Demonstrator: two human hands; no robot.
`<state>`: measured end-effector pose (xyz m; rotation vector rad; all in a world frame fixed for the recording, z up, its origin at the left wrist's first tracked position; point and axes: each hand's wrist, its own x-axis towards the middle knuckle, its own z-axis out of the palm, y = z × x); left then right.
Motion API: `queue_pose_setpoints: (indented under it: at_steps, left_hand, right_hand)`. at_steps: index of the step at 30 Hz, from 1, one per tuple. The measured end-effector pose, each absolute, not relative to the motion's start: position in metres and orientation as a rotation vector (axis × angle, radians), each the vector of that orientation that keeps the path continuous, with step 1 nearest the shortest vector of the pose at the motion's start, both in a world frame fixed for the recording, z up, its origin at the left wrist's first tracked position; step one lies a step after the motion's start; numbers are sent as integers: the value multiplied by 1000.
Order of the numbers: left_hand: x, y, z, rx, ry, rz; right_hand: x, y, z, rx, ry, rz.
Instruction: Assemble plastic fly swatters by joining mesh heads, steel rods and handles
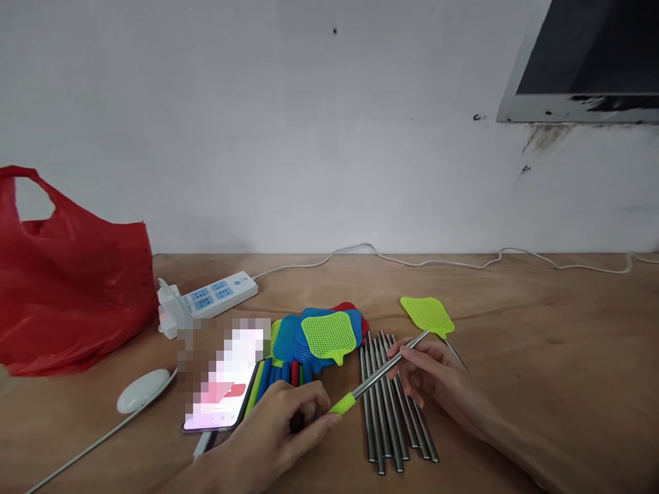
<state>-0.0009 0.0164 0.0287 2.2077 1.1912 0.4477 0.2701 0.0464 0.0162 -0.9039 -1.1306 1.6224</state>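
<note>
Head view: gripping swatter point(378, 374) by green end w/ L hand point(281, 429), pinching rod w/ R hand point(437, 387) fingers point(408, 357); axis lower-L to upper-R.

One head-worn camera looks forward and down, close over a brown wooden tabletop point(540, 329), facing a white wall point(257, 137).

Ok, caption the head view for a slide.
Left hand and right hand hold a green-gripped rod over loose steel rods beside swatter heads.

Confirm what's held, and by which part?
One metal rod: left hand pinches its green grip, right hand pinches the bare steel nearer the far tip.
</note>
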Motion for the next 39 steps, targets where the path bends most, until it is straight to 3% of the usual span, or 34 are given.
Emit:
queue_pose_setpoints:
  at_steps: [22,31,39]
  left_hand:
    - [3,10,40,2200,1250,386]
    - [2,10,37,2257,1197,481]
    - [0,17,36,2458,1175,761]
  right_hand:
    - [267,42,15,-877,-1241,1624]
    - [268,43,20,-882,-1271,1605]
    - [272,47,30,-965,-969,1535]
